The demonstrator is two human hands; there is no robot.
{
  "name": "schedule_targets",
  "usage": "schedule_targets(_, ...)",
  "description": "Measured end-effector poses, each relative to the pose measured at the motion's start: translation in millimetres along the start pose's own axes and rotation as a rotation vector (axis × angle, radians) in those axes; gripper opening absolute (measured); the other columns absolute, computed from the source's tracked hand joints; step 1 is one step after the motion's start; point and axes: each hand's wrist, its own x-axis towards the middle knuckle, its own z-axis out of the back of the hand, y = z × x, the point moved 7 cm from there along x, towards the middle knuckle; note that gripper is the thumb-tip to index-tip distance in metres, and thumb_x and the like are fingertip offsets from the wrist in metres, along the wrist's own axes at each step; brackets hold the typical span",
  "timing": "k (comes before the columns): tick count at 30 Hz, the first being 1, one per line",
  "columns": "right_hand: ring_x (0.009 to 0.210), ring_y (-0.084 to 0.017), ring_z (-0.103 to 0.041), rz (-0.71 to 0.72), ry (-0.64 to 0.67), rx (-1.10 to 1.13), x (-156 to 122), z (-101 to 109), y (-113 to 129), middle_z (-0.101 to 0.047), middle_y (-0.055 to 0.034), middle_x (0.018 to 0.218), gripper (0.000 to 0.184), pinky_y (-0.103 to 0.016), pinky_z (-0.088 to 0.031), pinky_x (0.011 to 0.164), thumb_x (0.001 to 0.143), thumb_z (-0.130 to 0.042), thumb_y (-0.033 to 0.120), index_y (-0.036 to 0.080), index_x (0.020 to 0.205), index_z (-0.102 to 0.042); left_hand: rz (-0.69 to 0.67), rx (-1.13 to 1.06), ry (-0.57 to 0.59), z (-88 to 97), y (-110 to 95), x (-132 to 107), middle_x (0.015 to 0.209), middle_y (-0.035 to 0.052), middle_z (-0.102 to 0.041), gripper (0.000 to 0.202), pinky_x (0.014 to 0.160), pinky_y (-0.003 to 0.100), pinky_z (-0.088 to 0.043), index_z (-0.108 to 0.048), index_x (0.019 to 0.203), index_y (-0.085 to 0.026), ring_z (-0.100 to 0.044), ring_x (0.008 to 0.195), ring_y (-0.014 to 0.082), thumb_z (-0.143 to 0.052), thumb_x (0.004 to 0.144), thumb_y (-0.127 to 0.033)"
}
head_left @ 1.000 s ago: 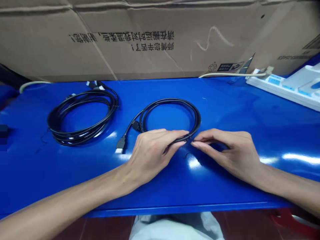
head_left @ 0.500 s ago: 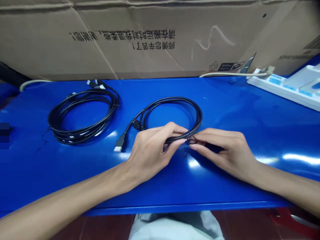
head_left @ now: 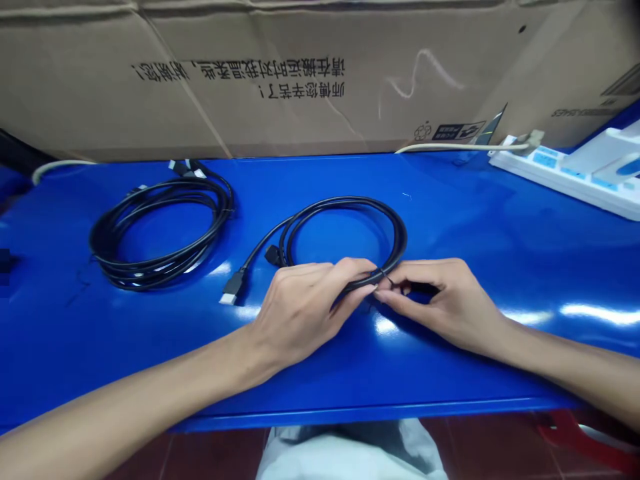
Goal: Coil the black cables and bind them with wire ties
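A coiled black HDMI cable [head_left: 400, 233] lies in front of me. My left hand [head_left: 310, 303] is closed on the near side of its loop, thumb below and fingers above. Just to the right, my right hand [head_left: 440, 293] pinches a thin black twist tie [head_left: 388, 280] that goes round the cable bundle; the fingertips of both hands almost meet there. One HDMI plug [head_left: 233, 287] with a pale tip sticks out to the left of my left hand. The cable's other plug [head_left: 273, 255] rests beside the loop, its end partly hidden.
Several more black cables lie coiled together [head_left: 155, 267] at the left on the blue table [head_left: 320, 387]. A cardboard box [head_left: 300, 127] stands along the back edge. At the right back is a white power strip [head_left: 565, 173] with a pale cord [head_left: 460, 147]. Something red [head_left: 590, 440] shows below the table.
The right hand's fingers have curled in closer to the tie and the left fingertips. The loop has tilted slightly at its near side. The whole view has shifted a little.
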Motion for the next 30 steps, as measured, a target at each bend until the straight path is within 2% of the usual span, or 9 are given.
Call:
schedule_targets(6,0.068,-0.012,-0.057,-0.029,0.089,0.062,0.5,-0.7,-0.4,-0.067,0.0010,0.077,0.013,-0.025,-0.047,0.066,0.090,-0.061,0.027,0.020,0.081,-0.067,-0.059,0.049,0.033,-3.6,-1.1,-1.3,0.103,-0.0011,-0.075,0.034,0.075,0.020,-0.054,-0.057,0.127,-0.019,-0.072,0.081,0.0097,-0.058,0.094,-0.028)
schedule_targets(10,0.064,-0.012,-0.051,-0.057,0.143,0.125,2.0,-1.3,-1.9,-0.063,0.0009,0.070,0.016,-0.025,-0.045,0.062,0.088,-0.062,0.028,0.019,0.076,-0.064,-0.113,0.029,0.053,-4.5,-3.2,-2.3,0.115,-0.0027,-0.072,0.033,0.082,0.020,-0.054,-0.060,0.124,-0.021,-0.071,0.095,0.0103,-0.061,0.091,-0.018)
schedule_targets(15,0.064,-0.012,-0.049,-0.096,0.172,0.191,3.4,0.4,-4.6,-0.061,0.0008,0.069,0.013,-0.025,-0.044,0.062,0.085,-0.065,0.025,0.018,0.074,-0.063,-0.145,0.069,0.045,-3.6,-4.2,-3.5,0.113,-0.0027,-0.073,0.035,0.078,0.021,-0.055,-0.060,0.123,-0.021,-0.072,0.090,0.0109,-0.061,0.089,-0.013)
schedule_targets(23,0.064,-0.012,-0.052,-0.093,0.206,0.282,6.0,5.0,-3.5,-0.064,0.0009,0.070,0.009,-0.025,-0.045,0.063,0.082,-0.066,0.018,0.019,0.073,-0.066,-0.149,0.113,0.017,-1.0,-8.0,-1.1,0.113,0.0008,-0.073,0.026,0.075,0.022,-0.055,-0.062,0.117,-0.017,-0.072,0.090,0.0130,-0.062,0.091,-0.021)
schedule_targets(30,0.066,-0.013,-0.057,-0.130,0.213,0.247,4.9,2.0,-3.4,-0.066,0.0009,0.071,0.012,-0.025,-0.047,0.063,0.084,-0.066,0.026,0.018,0.074,-0.068,-0.159,0.120,0.017,-0.9,-6.2,-0.4,0.111,-0.0003,-0.074,0.025,0.071,0.021,-0.051,-0.062,0.117,-0.017,-0.072,0.087,0.0112,-0.061,0.092,-0.021)
